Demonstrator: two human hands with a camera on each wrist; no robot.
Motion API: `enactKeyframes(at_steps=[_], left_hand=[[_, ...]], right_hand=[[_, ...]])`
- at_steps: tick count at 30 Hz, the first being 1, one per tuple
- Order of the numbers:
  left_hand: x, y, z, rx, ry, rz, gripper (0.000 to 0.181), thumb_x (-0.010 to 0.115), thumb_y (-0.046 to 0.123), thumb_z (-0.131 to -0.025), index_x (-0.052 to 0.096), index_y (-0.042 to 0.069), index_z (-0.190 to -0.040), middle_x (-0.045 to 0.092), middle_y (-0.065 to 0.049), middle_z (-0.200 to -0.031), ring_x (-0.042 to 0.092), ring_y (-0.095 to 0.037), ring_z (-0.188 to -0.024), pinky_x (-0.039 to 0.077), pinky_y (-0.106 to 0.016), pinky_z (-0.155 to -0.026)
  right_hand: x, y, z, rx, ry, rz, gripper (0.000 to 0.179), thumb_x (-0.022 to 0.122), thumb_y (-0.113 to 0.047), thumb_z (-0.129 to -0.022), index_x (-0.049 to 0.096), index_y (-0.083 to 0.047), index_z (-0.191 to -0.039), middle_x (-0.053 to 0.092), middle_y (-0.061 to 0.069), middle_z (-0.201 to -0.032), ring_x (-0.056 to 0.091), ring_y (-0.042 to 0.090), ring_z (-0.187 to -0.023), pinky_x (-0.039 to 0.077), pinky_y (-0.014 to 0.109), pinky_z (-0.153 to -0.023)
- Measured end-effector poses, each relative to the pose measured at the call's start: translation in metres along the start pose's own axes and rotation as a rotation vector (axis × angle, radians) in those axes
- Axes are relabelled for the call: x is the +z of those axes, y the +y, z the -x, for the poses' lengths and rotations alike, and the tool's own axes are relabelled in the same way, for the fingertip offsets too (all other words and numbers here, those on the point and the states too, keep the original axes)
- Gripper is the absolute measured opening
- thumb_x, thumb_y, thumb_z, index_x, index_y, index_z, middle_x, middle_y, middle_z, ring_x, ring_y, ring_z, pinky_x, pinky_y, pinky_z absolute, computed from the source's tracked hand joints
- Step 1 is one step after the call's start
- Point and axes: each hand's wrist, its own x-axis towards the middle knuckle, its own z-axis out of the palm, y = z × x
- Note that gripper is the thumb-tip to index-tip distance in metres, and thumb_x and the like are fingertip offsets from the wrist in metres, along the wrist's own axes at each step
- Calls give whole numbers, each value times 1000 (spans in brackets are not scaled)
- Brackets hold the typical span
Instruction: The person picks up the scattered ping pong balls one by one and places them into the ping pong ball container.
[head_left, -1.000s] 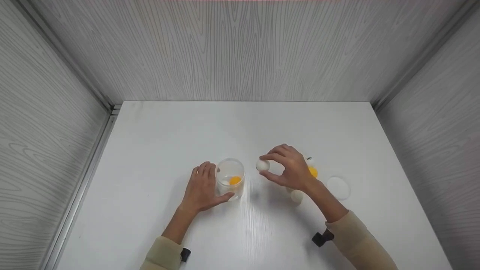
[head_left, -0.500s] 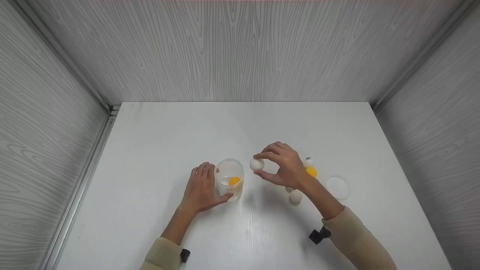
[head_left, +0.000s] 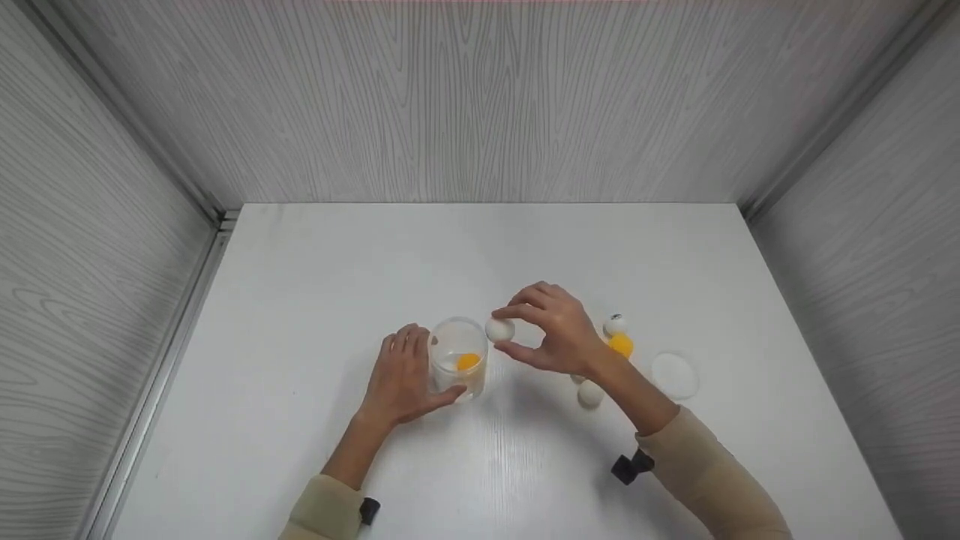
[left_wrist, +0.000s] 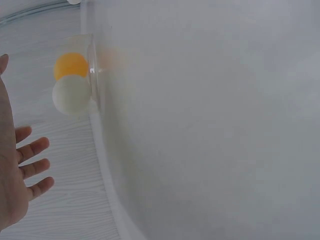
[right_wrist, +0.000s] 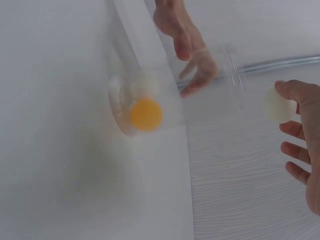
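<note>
A clear jar (head_left: pixel 445 381) stands upright on the white table, an orange ball (head_left: pixel 468 361) and a white ball (left_wrist: pixel 71 95) lying at its bottom. My left hand (head_left: pixel 399 377) holds the jar from the left, fingers along its far side and thumb across its near side. Between thumb and fingertips my right hand (head_left: pixel 556 328) pinches another white ball (head_left: pixel 499 330), just right of the jar's open mouth. In the right wrist view this ball is raised level with the mouth, slightly apart from it.
Right of the jar, partly behind the right forearm, lie an orange ball (head_left: pixel 620 345), a marked white ball (head_left: pixel 615 325) and a plain white ball (head_left: pixel 590 394). A clear round lid (head_left: pixel 675 375) lies farther right. Grained grey panels (head_left: pixel 480 105) enclose the table (head_left: pixel 360 262).
My right hand has moved left with the pinched white ball, bringing it close to the jar's mouth. The left hand and jar have stayed in place.
</note>
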Motion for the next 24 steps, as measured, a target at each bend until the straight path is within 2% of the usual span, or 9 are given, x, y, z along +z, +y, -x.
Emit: enactKeyframes(at_steps=[9,24], left_hand=[[2,0,0,1,4,-8,87,73,75,-77,52,6,-127,64,-13,-120,60,-29,-115,54,-45,-101],[1,-1,1,13,-6,-17,87,70,76,-79,53,5,-126,65,-14,-121,60,-31,-121,53,-46,-102]], right_hand=[[6,-2,-8,-51,-12,9,35,88,-37,-83,78,-21,-113,75,-2,-101,68,18,-97,59,36,-83],[16,-11,-16,-49,-61,4,36,86,-39,-85,78,-21,-114,76,-2,-104,68,18,-99,59,35,-87]])
